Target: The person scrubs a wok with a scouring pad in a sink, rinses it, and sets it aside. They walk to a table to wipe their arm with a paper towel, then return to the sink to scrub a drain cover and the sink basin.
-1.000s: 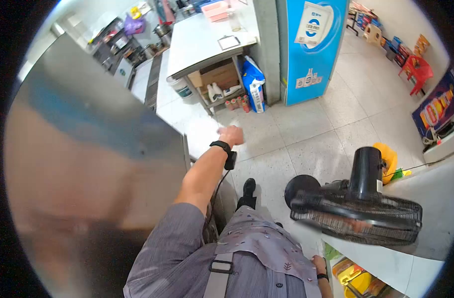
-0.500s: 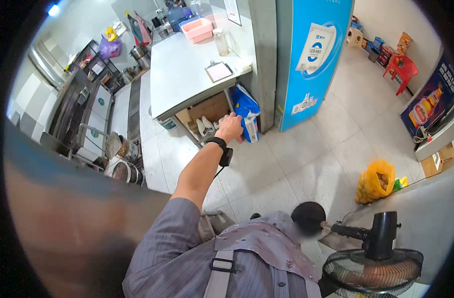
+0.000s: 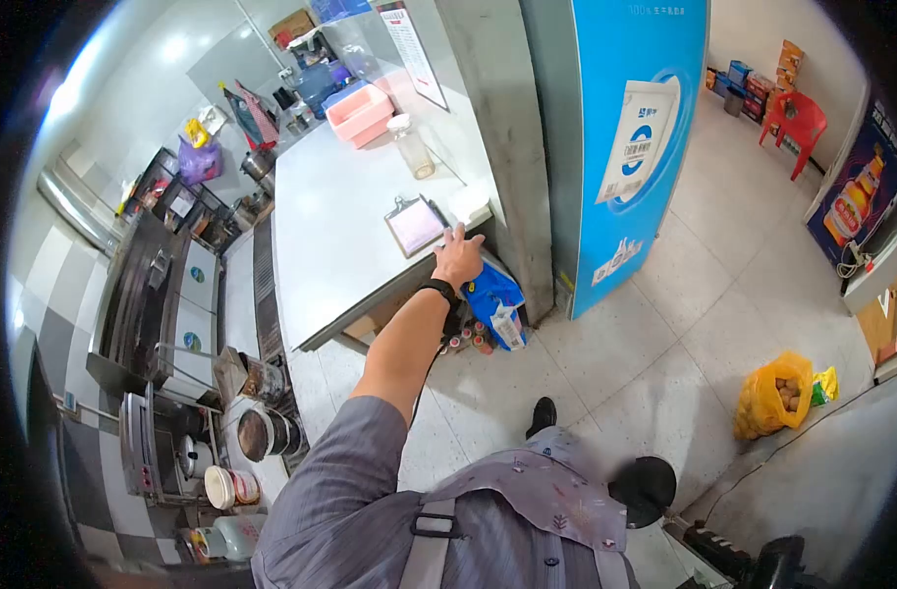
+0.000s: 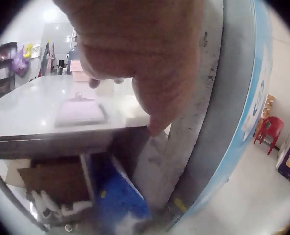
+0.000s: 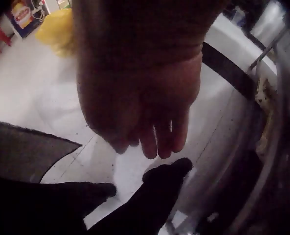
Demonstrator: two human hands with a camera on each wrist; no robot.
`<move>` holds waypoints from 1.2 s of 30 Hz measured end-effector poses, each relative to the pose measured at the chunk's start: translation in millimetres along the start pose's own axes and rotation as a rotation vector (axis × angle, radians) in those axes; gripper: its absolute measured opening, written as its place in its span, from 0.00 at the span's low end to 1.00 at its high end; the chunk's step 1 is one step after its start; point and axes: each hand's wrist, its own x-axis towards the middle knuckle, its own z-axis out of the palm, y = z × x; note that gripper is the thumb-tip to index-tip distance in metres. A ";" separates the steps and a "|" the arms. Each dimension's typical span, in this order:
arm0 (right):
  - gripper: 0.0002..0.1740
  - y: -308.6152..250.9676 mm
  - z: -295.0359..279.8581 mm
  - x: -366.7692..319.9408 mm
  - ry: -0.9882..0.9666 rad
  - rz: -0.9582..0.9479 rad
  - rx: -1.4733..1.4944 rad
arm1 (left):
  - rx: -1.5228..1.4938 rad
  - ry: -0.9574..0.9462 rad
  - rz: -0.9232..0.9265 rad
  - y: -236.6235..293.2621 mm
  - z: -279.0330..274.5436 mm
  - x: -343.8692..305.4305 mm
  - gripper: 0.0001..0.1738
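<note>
The left hand (image 3: 457, 259) reaches forward at the near right corner of the white table (image 3: 321, 245), fingers spread and holding nothing. Beside its fingertips lie a clipboard with pink paper (image 3: 416, 226) and a small white block (image 3: 470, 203); whether the hand touches the table edge, I cannot tell. In the left wrist view the same hand (image 4: 145, 63) hangs over the table corner, above a blue bag (image 4: 116, 188). Only the right wrist view shows the right hand (image 5: 140, 103), hanging down with loose fingers and nothing in them, above the floor.
A blue fridge side (image 3: 630, 147) stands right of a grey pillar (image 3: 497, 118). A glass jar (image 3: 412, 149) and pink basket (image 3: 361, 116) are on the table. Yellow sack (image 3: 760, 402) and black fan (image 3: 777, 564) are at lower right; stoves and pots (image 3: 262, 432) at left.
The view has moved forward, past the metal panel at left, and the table is nearer. The left hand has come from over the floor to the table's corner. The fan has slid down out of most of the view.
</note>
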 end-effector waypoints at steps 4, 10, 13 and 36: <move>0.14 -67.2 5.0 33.9 -0.007 0.180 0.120 | -0.002 0.009 0.036 -17.7 19.9 82.1 0.29; 0.14 -229.7 1.5 -0.6 0.076 0.279 0.332 | -0.046 -0.168 0.037 -42.8 34.6 145.4 0.36; 0.12 -253.9 9.4 12.7 0.139 0.237 0.294 | -0.150 -0.175 0.063 -62.8 33.2 164.7 0.44; 0.33 -750.3 193.9 93.5 0.223 -1.235 -0.321 | -1.898 -0.607 -0.031 -104.9 -103.4 105.2 0.23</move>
